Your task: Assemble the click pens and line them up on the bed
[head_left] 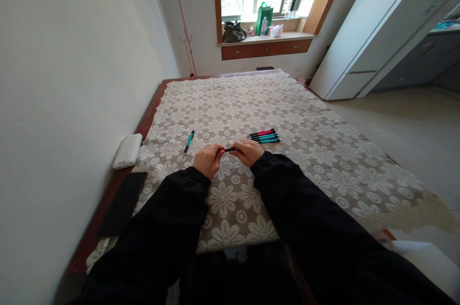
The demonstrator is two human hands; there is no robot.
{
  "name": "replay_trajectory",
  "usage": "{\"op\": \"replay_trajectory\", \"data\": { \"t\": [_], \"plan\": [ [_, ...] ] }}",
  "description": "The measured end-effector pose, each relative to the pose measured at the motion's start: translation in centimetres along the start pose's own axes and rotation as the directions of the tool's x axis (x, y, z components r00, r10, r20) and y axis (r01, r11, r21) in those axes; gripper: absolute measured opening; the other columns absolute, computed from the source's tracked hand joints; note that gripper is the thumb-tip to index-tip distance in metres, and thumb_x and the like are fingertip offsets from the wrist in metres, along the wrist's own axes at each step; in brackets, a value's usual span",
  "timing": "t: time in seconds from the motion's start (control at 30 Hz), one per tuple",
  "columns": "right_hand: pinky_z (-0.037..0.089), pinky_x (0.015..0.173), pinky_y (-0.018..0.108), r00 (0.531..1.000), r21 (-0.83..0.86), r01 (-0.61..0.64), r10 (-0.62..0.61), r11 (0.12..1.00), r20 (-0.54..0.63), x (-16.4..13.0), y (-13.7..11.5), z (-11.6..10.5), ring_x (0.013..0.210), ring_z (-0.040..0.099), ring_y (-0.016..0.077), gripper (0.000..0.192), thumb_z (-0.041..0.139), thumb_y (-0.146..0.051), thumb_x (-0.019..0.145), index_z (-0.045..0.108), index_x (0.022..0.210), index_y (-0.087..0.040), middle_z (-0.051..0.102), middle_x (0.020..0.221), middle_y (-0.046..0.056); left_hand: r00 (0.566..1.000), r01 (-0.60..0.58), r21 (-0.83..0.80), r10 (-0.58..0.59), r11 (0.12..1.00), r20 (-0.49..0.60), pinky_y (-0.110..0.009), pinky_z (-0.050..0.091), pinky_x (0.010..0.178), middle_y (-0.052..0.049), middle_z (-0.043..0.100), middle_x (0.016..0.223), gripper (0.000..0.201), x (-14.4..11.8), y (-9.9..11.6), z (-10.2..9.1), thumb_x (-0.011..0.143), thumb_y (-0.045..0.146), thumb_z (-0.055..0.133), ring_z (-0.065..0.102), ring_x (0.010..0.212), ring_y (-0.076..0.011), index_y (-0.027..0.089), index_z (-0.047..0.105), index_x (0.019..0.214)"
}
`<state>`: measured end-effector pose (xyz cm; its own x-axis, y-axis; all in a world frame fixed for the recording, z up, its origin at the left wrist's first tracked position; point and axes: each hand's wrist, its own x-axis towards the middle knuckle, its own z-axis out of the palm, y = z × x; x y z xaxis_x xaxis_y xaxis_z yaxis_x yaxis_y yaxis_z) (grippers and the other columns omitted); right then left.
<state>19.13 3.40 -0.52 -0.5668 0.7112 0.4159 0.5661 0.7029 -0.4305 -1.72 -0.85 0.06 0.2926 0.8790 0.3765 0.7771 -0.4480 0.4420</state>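
Pen point(230, 149), dark and slim, sits crosswise between the two hands just above the flowered tablecloth point(323, 151), close to the near edge of the table. The left hand point(208, 160) is curled around one end with the fingertips pinched on it, and the right hand point(247, 152) grips the other end the same way, so both are closed on the same pen. It is too small here to be sure, but the grip looks like a twist or pull on the two halves of the barrel, which would put the work at the taking-apart or putting-together step. A row of pens point(265, 135), red and teal, lies just beyond the right hand, and a single teal pen point(189, 141) lies apart, beyond the left hand. The next move calls for a steady counter-grip, keeping any small parts over the cloth.
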Motion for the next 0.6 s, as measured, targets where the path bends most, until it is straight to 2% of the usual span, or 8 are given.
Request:
{"op": "replay_trajectory", "data": {
  "t": [0.1,0.27,0.33,0.47,0.6],
  "plan": [
    [0.032,0.063,0.030,0.999,-0.051,-0.027,0.029,0.998,0.030,0.01,-0.01,-0.08,0.064,0.053,0.0170,0.040,0.050,-0.048,0.099,0.062,0.071,-0.021,0.060,0.065,0.004,1.000,-0.008,0.032,0.008,0.999,0.004,-0.035,0.047,0.086,-0.006,0.072,0.097,0.025,0.06,0.02,-0.07,0.101,0.033,0.043,0.064,0.096,-0.0222,0.022,0.066,0.102],
    [0.037,0.072,0.029,0.998,0.004,0.059,-0.059,0.998,-0.008,0.14,-0.09,-0.47,0.075,0.057,0.0186,0.034,0.047,-0.047,0.100,0.065,0.085,-0.022,0.067,0.081,0.006,1.000,-0.006,0.041,0.006,0.999,0.001,-0.038,0.046,0.088,-0.006,0.073,0.098,0.022,0.20,-0.09,-0.05,0.099,0.032,0.047,0.064,0.098,-0.0234,0.023,0.067,0.104],
    [0.037,0.073,0.030,0.997,-0.020,0.070,-0.070,0.997,-0.013,0.15,-0.16,-0.55,0.076,0.057,0.0185,0.037,0.043,-0.046,0.102,0.063,0.082,-0.022,0.066,0.080,0.007,1.000,-0.013,0.033,0.013,0.999,0.006,-0.038,0.045,0.089,-0.006,0.074,0.095,0.023,0.18,-0.11,-0.05,0.100,0.032,0.046,0.064,0.096,-0.0234,0.023,0.067,0.104],
    [0.029,0.063,0.030,0.999,-0.073,-0.026,0.028,0.997,0.026,0.10,-0.19,-0.25,0.063,0.051,0.0164,0.042,0.039,-0.044,0.103,0.057,0.072,-0.022,0.059,0.066,0.003,0.999,-0.027,0.025,0.028,0.999,-0.029,-0.039,0.043,0.091,-0.005,0.075,0.095,0.022,0.05,0.02,-0.18,0.099,0.034,0.051,0.063,0.096,-0.0240,0.023,0.069,0.103],
    [0.024,0.059,0.030,0.993,-0.012,-0.090,0.091,0.996,0.074,0.13,-0.02,0.20,0.056,0.045,0.0150,0.044,0.038,-0.045,0.102,0.053,0.069,-0.022,0.052,0.059,0.001,0.998,-0.021,0.031,0.023,0.999,-0.064,-0.040,0.042,0.091,-0.004,0.076,0.095,0.022,-0.05,0.23,-0.43,0.098,0.037,0.053,0.063,0.095,-0.0237,0.025,0.071,0.103]
  ]
}}
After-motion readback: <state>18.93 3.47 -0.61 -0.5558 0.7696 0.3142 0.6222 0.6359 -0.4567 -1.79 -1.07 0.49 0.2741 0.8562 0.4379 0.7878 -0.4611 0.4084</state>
